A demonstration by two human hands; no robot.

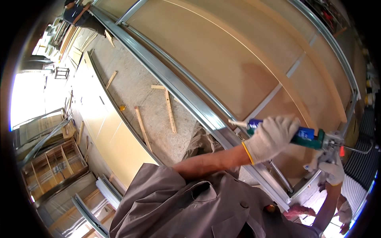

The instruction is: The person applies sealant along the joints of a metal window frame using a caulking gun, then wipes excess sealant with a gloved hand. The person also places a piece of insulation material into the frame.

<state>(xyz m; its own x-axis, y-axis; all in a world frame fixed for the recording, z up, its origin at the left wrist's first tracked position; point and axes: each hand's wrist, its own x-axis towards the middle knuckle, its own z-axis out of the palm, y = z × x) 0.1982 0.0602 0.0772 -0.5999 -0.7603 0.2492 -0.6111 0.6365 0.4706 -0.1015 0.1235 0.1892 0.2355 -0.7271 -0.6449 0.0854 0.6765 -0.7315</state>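
The grey work shirt (186, 210) fills the bottom of the view, collar and buttons close under the camera. From it the left forearm reaches out bare, up and to the right, ending in a white knit glove with a yellow cuff. That left hand (270, 137) wraps over the blue barrel of a caulking gun (305, 135), fingers curled fully round the tube and holding it from above. The pale nozzle (237, 124) sticks out to the left of the hand and sits right against the metal frame rail (170, 83) that runs diagonally across the large wooden panel (222, 51). Further right, the right hand (331, 166), also gloved, comes up from below with the forearm nearly vertical; its fingers are closed on the gun's trigger handle, just beneath the metal body and the small orange catch. The push rod pokes out to the right. Loose wood strips (170, 111) lie on the concrete floor (131, 91) off to the left.
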